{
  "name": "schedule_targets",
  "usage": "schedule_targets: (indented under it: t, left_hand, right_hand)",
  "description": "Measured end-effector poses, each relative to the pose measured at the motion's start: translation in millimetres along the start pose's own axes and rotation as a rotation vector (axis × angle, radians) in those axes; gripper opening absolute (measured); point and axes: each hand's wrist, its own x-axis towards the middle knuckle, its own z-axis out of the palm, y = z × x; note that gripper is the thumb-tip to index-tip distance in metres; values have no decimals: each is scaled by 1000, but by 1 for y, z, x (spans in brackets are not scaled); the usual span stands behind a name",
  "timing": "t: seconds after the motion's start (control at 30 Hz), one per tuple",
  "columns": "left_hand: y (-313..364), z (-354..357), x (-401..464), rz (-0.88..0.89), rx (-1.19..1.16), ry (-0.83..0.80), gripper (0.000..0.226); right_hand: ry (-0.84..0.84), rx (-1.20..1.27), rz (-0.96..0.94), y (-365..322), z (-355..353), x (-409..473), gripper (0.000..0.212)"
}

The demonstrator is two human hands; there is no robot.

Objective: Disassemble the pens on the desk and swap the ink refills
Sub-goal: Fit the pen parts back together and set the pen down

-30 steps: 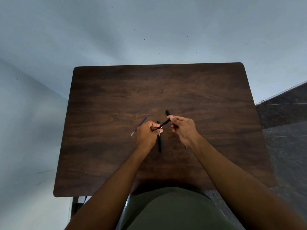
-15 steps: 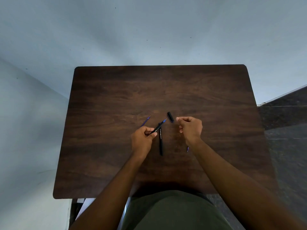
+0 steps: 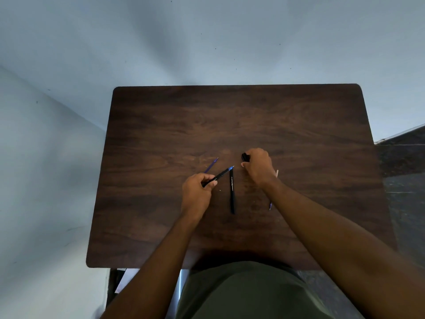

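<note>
My left hand (image 3: 196, 192) grips a black pen (image 3: 219, 175) by its rear end, and the pen's blue tip points up and right. Just right of it a second black barrel (image 3: 232, 192) lies on the desk (image 3: 161, 134), running toward me. A blue refill (image 3: 212, 165) lies beyond my left hand, partly hidden by it. My right hand (image 3: 257, 166) has its fingers curled over a short black cap (image 3: 245, 157) that rests on the desk. A thin pale refill (image 3: 277, 173) lies under my right forearm, with only its ends showing.
The dark wooden desk stands against pale walls at the back and on the left. A dark tiled floor (image 3: 404, 180) lies along its right edge. My lap meets the desk's near edge.
My right hand moved left onto the cap, which has stayed where it was set down. The left hand still holds the uncapped pen at about the same angle.
</note>
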Motion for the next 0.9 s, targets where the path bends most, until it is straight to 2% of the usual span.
schedule_targets:
  t: [0.17,0.3,0.4,0.53,0.9]
  left_hand:
    - [1,4,7,9,6,10,13]
    - [1,4,12,3,28,11,12]
    - [-2,1,14,12,56,9,13]
    - [0,-4,13,78,76,39,17]
    - [7,-5,10,205,175,22,15]
  right_hand:
    - [39,166,41,-7,-5,-3,12]
    - [-98,456,105,-13,-15,-8,20]
    - [-174,587,135,-9,-20,-13,17]
    - [-198,651,128,-5,-23,-20,28]
    - [-232,743,143,-7,-29,-30,27]
